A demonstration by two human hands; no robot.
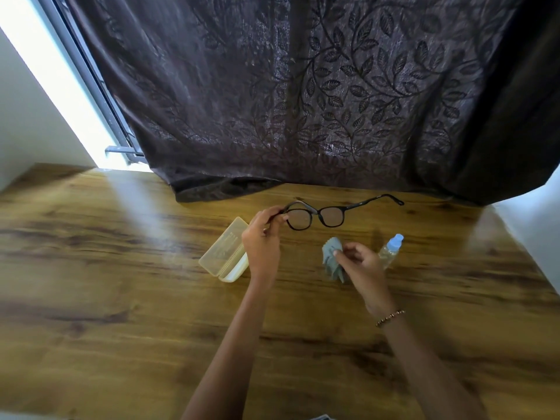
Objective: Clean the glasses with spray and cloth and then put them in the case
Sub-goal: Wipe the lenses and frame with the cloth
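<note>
Dark-framed glasses (pixel 330 215) are held up above the wooden table (pixel 121 268), their right temple arm spread out to the right. My left hand (pixel 262 245) grips them at the left hinge. My right hand (pixel 360 265) pinches a crumpled grey cloth (pixel 331 257) just below the lenses, apart from them. A small clear spray bottle with a pale blue cap (pixel 391 250) lies on the table right behind my right hand. A translucent cream glasses case (pixel 224 250) lies shut on the table, partly hidden by my left hand.
A dark leaf-patterned curtain (pixel 303 101) hangs at the back, its hem resting on the table's far edge. A bright window strip (pixel 60 95) is at the left. White walls flank the table on both sides.
</note>
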